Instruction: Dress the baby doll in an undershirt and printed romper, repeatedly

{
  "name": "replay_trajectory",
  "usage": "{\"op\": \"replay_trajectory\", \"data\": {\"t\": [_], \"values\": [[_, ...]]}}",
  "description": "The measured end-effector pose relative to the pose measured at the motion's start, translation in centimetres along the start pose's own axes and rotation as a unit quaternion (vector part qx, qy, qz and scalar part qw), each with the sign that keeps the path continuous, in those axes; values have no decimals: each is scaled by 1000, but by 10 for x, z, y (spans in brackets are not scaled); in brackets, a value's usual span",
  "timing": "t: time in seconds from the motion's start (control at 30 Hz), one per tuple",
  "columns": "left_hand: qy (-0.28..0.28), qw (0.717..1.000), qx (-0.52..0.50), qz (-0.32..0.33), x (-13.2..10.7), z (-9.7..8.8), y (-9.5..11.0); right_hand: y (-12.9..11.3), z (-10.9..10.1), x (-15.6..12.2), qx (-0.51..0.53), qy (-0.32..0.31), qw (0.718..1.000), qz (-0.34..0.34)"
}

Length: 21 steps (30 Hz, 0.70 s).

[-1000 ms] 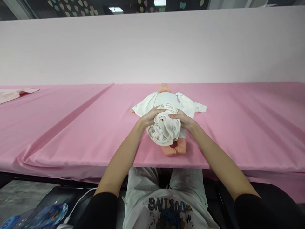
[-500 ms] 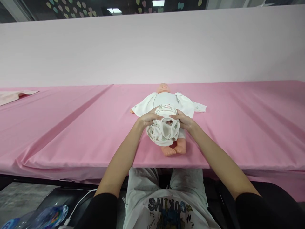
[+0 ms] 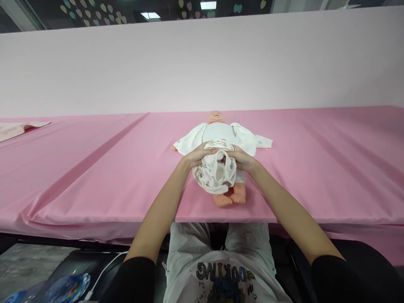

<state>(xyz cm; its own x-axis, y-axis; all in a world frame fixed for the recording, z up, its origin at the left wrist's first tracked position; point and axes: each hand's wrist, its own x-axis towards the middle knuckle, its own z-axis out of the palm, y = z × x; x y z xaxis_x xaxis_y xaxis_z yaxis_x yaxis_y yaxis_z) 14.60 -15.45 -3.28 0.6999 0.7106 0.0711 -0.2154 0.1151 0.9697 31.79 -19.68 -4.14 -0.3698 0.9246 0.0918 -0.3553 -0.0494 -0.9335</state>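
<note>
A bunched white baby garment (image 3: 214,174) with a small print is held between my two hands, above the legs of a baby doll (image 3: 222,200). My left hand (image 3: 199,155) grips its left side, fingers pressed into the fabric. On the other side my right hand (image 3: 242,158) is closed on the same garment, near a ring-shaped opening in the cloth. The doll lies on its back, head away from me. A white top (image 3: 189,138) is spread open about its arms, one sleeve (image 3: 264,142) stretched to the right. The garment hides the doll's thighs.
A pink sheet (image 3: 94,181) covers the table, with a white wall panel (image 3: 189,67) behind it. At the far left lies a pale cloth (image 3: 15,129). A plastic bottle (image 3: 67,286) and a white cable (image 3: 107,269) are below the table edge at lower left.
The ring-shaped opening in the garment has narrowed and folded as my fingers shifted slightly closer together. Both hands keep hold of it; the doll looks unmoved.
</note>
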Motion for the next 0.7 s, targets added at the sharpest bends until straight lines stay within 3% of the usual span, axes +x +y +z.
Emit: {"op": "replay_trajectory", "data": {"t": [0.17, 0.37, 0.6, 0.7], "values": [[-42, 999, -15, -8, 1, -6, -3, 0, 2, 0, 2, -25, 999, 22], [-38, 998, -40, -28, 2, -9, -4, -1, 4, -3, 10, -46, 999, 9], [-102, 995, 21, -4, -4, -3, 4, -1, 0, -3, -8, -40, 999, 31], [-137, 990, 34, -24, -8, -1, 10, -3, -1, -4, -15, -77, 996, 36]]}}
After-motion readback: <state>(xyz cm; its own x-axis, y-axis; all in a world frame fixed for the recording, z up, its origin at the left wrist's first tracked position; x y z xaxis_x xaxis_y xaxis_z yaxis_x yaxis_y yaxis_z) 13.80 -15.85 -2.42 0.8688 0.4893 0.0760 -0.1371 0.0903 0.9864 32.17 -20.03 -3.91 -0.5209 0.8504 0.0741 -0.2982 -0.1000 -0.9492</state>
